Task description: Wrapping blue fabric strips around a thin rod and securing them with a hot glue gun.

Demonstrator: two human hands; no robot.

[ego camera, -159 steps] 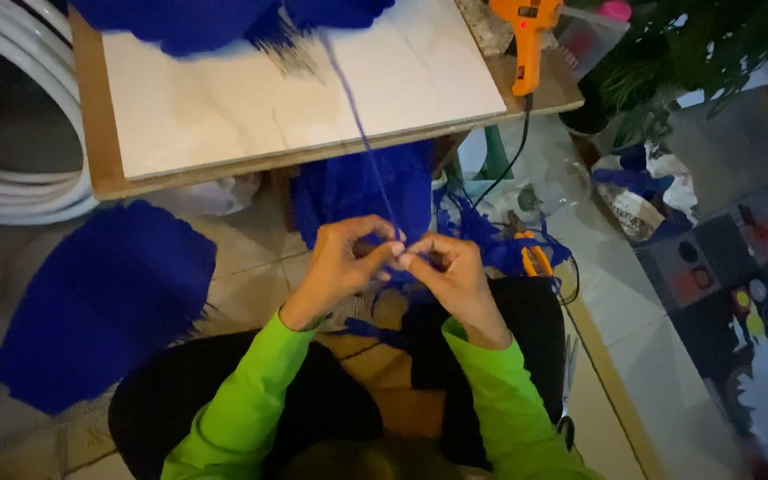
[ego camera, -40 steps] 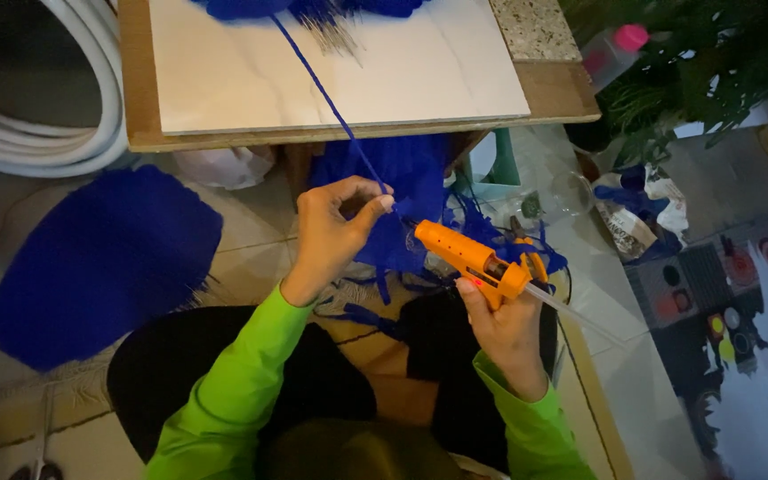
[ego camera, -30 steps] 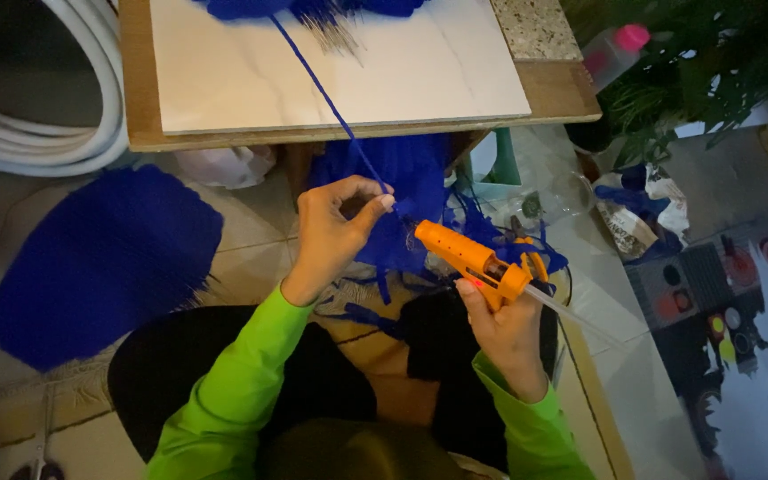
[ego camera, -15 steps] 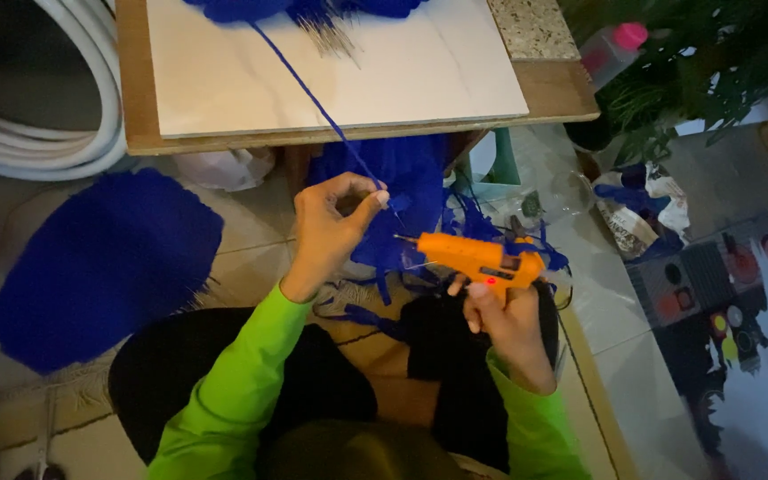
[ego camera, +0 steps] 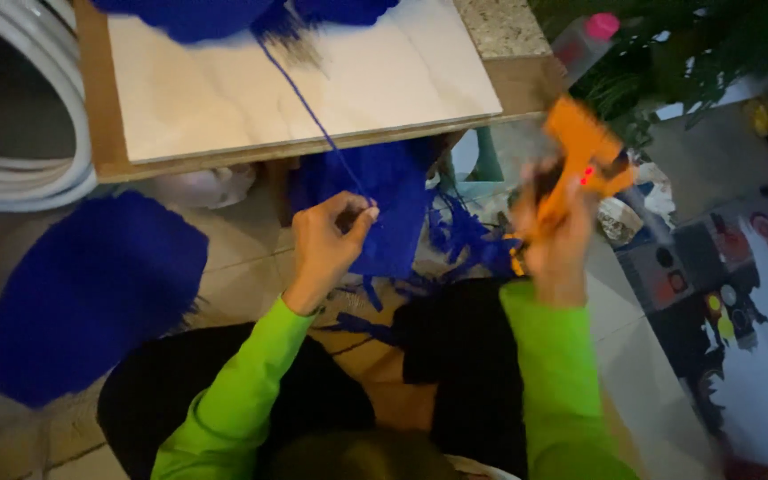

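Left hand (ego camera: 331,247): thumb and fingertips pinched together on the lower end of a thin blue yarn strand (ego camera: 308,105). The strand runs taut, up and left from the pinch, across the front edge of the white board (ego camera: 224,98) to a blue fabric mass (ego camera: 242,13) lying at the board's far edge. The white board sits on a brown wooden tabletop (ego camera: 95,107) with wood rim showing along the left and front edges.

Right hand (ego camera: 555,240): fingers wrapped shut around the grip of an orange glue gun (ego camera: 580,156), raised off the front right corner of the tabletop, body blurred, small red light on its side. Nozzle direction cannot tell. The two hands are well apart.

Both sleeves bright green; dark trousers on the lap below. Between the hands, under the tabletop's front edge, hangs a blue fringed fabric piece (ego camera: 384,209) with loose strips trailing toward the knees. On the floor to the left lies a large blue shaggy piece (ego camera: 82,298), near the left forearm. White coiled hose (ego camera: 24,169) at the left edge beside the tabletop. Green plant leaves (ego camera: 668,44) at top right, and a bottle with a pink cap (ego camera: 584,40) just off the tabletop's right edge.
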